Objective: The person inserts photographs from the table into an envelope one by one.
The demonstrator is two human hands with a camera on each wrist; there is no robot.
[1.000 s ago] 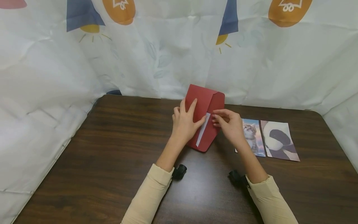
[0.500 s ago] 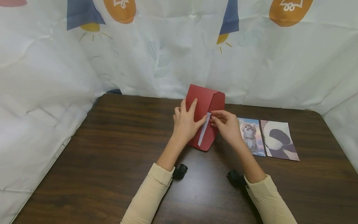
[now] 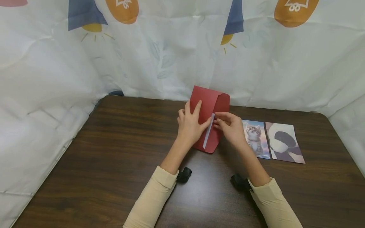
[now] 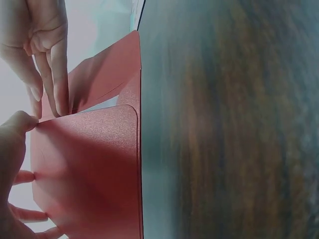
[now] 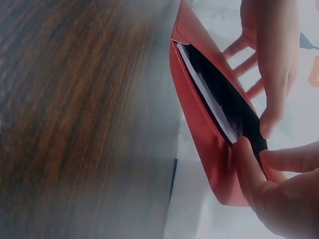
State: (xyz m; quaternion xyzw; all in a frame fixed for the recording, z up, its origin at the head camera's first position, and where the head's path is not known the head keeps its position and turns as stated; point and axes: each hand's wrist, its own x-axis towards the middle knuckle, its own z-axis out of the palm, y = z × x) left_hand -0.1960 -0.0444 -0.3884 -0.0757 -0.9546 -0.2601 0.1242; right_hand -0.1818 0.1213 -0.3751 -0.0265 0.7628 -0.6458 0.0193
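Observation:
A red envelope [image 3: 203, 98] is held tilted near the back of the table, with its pocket opening to the right. A narrow strip of a white sheet [image 3: 208, 133] shows along that opening; the rest is hidden inside. My left hand [image 3: 188, 126] holds the envelope with spread fingers, its thumb at the pocket's edge. At the opening, my right hand [image 3: 232, 128] has its thumb and fingertips on the sheet's edge. In the right wrist view the white sheet [image 5: 208, 94] sits inside the dark pocket, with the right thumb touching it.
To the right lie a kitten photo [image 3: 254, 137] and, beside it, a photo with dark and pale shapes [image 3: 285, 142]. A patterned white curtain [image 3: 182, 53] hangs behind the brown wooden table [image 3: 114, 142]. Black wrist cameras sit at both cuffs.
The visible white strip has narrowed as the sheet slides leftward into the envelope. My right hand has shifted slightly left, uncovering more of the kitten photo. The left hand barely moves.

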